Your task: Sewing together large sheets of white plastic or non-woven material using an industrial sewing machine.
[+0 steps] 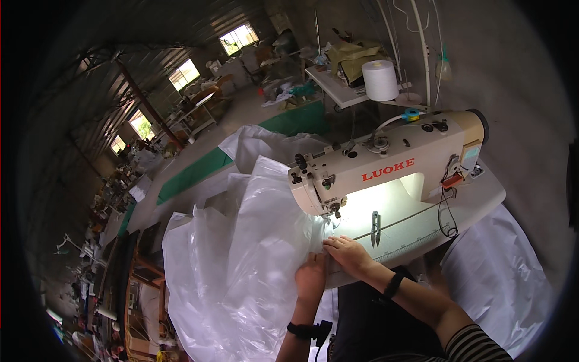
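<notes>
A white sewing machine (392, 158) stands in front of me, its lamp lighting the needle area. Glossy white sheeting (253, 241), like plastic or woven fabric, spreads in big folds left of the needle, and its edge runs under the machine head. Just in front of the needle, my left hand (311, 279) is closed on that edge with fingers curled. My right hand (350, 254) lies slightly farther forward and to the right, fingers bent together over the same edge by the machine bed. Its fingertips are partly hidden. Thread snips (376, 228) rest on the bed, right of my right hand.
A large cone of white thread (380, 81) stands behind the machine. More white sheeting (497, 277) hangs at the right of the machine table. A small red-orange piece with a dark cord (452, 181) hangs on the machine's right side. A green strip (196, 175) lies on the floor beyond.
</notes>
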Tool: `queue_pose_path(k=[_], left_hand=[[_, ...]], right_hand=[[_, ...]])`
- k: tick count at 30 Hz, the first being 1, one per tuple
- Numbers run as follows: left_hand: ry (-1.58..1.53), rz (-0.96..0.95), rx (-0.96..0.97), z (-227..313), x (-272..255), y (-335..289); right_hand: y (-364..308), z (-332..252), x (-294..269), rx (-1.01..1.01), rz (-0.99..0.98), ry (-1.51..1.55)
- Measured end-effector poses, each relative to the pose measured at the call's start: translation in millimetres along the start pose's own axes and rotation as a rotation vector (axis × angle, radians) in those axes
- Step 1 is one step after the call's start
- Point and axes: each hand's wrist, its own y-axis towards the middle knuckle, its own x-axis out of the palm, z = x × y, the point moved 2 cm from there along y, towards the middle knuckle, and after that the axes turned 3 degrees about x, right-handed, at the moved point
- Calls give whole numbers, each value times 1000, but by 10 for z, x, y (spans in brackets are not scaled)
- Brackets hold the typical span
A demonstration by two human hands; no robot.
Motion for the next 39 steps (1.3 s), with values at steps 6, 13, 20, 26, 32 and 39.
queue_pose_path(k=[6,13,20,26,32,39], left_hand=[[-122,-29,-168,-378,220,262],[-239,-73,-242,-613,354,172],[-371,109,-344,-720,32,-295],[-464,108,-270,-609,-249,-684],[-788,-20,-460,-536,-275,-769],[-603,9,-283,-543,-206,-1049]], right_hand=[[-131,353,-505,64,11,-107],[-432,925,-1019,78,-68,-390],[-440,675,-771,446,-93,-30],[-96,400,-250,201,-96,-198],[302,182,379,131,-150,-493],[168,311,-305,265,-382,-698]])
